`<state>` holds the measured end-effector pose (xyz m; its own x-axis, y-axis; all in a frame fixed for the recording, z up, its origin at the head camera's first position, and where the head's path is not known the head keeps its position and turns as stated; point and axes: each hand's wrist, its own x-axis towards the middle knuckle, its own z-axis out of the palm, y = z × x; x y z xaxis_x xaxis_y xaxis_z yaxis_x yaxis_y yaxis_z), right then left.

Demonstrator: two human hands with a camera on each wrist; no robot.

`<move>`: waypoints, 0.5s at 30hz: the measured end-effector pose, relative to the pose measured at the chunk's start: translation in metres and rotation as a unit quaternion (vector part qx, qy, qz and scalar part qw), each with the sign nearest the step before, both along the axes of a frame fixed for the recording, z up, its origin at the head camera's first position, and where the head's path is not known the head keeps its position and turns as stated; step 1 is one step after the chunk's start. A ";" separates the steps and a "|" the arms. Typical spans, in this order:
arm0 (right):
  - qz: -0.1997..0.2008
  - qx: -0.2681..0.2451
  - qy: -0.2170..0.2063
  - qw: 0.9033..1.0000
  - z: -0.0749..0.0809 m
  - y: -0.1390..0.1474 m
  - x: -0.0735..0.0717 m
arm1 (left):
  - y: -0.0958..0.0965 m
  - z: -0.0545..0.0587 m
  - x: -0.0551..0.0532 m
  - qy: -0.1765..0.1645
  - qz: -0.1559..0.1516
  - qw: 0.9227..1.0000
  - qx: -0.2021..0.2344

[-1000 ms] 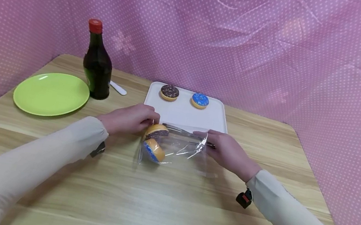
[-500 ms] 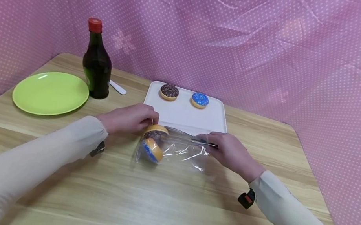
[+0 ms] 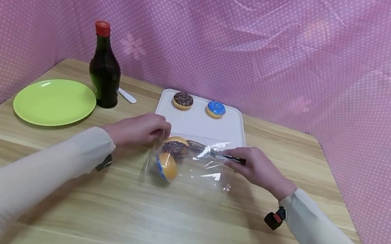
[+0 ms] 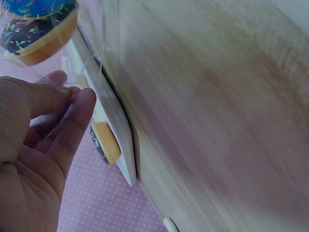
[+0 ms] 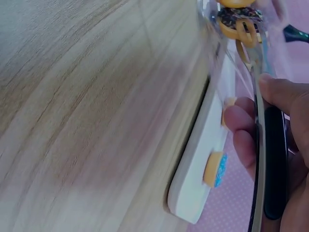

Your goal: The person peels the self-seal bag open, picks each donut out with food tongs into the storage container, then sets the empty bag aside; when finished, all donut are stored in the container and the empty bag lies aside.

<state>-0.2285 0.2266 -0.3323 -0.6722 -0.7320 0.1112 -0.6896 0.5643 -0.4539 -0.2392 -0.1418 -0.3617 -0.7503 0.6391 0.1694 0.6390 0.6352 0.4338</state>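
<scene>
My left hand [image 3: 137,129] pinches the edge of a clear plastic bag [image 3: 198,176] between thumb and fingertips, close in front of the white tray. Inside the bag are a chocolate-iced donut [image 3: 174,148] and, below it, a blue-iced donut [image 3: 167,166] turned on its side. My right hand [image 3: 255,166] grips metal tongs [image 5: 275,164] with black handle pads. They reach through the bag's right side, and in the right wrist view their slotted tips overlap the chocolate donut. The left wrist view shows sprinkles on both bagged donuts, just above my fingers.
On the white tray [image 3: 204,127] sit another chocolate donut [image 3: 183,100] and another blue donut [image 3: 215,109]. To the left are a green plate [image 3: 55,103], a dark bottle [image 3: 104,74] with a red cap and a white-handled utensil [image 3: 127,96]. A pink curtain hangs behind the table.
My right hand has moved right with the tongs, and more of their handle shows outside the bag. The bagged donuts have shifted slightly. My left hand stays nearly still.
</scene>
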 end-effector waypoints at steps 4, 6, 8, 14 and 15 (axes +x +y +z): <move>-0.020 -0.010 -0.064 0.998 0.004 0.012 0.001 | -0.001 -0.001 0.002 0.000 0.003 1.000 0.003; -0.030 -0.012 -0.086 0.996 0.007 0.019 0.002 | -0.002 -0.002 0.002 -0.002 0.008 1.000 0.003; -0.039 -0.013 -0.104 0.994 0.010 0.027 0.003 | -0.002 -0.002 0.003 -0.001 0.008 1.000 0.005; -0.066 -0.018 -0.139 0.988 0.020 0.054 0.008 | -0.001 -0.002 -0.001 0.009 0.000 1.000 0.003; -0.070 -0.022 -0.146 0.987 0.021 0.058 0.009 | -0.001 -0.001 -0.001 0.011 0.002 1.000 0.000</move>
<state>-0.2200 0.2842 -0.3109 -0.7749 -0.6278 -0.0730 -0.4420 0.6209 -0.6474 -0.2405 -0.1424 -0.3629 -0.7481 0.6369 0.1863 0.6468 0.6373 0.4188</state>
